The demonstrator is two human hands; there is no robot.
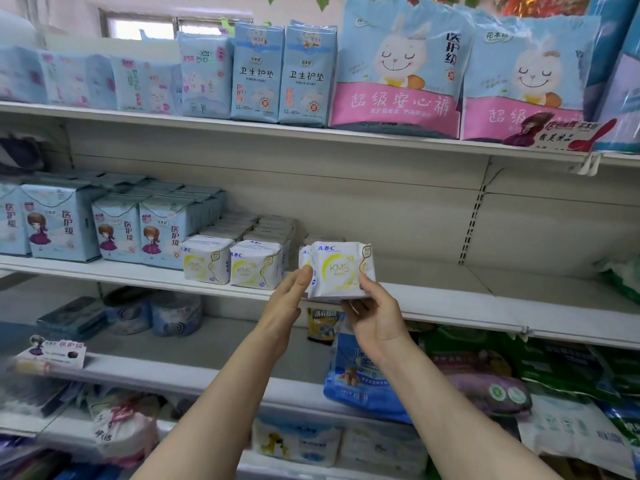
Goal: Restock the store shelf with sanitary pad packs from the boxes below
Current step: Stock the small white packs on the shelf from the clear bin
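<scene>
Head view: both hands (372, 315) raise pack (341, 270).

Green leaves (322, 0) hang above, a window (145, 28) behind, and toilet-paper rolls (176, 313) lie low left.

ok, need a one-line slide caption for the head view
Both hands, left hand and right hand, bring white ABC packs to the middle shelf, right of the shelved ABC rows.

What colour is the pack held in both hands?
White pack with yellow swirl and blue ABC lettering, seen in the head view.
</scene>
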